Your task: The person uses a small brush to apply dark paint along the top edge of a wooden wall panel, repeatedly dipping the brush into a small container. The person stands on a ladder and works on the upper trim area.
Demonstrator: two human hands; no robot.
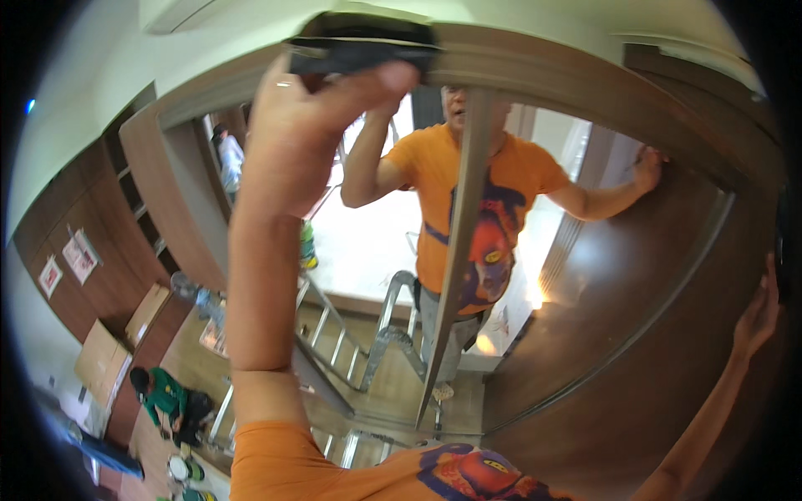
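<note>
My left hand (pixel 334 100) is raised high, its thumb curled under a black block-like object (pixel 363 43) with a pale line along it. The object sits against the brown top frame (pixel 535 63) of a large framed panel, and my other left fingers are hidden behind it. At the far right, my right hand (pixel 758 317) has its fingers stretched upward beside the dark brown panel (pixel 710 326). A dark thing (pixel 782 225) shows just above those fingertips, cut off by the picture's rim. An orange-shirted figure (pixel 434 167), apparently my reflection, stands behind a slim upright bar (pixel 462 250).
A metal ladder (pixel 391 334) shows low in the middle. At lower left, a person in green (pixel 171 401) crouches near pails (pixel 185 469) and cardboard (pixel 102 363). Brown cabinets (pixel 83 234) line the left wall. Another person (pixel 228 159) appears farther back.
</note>
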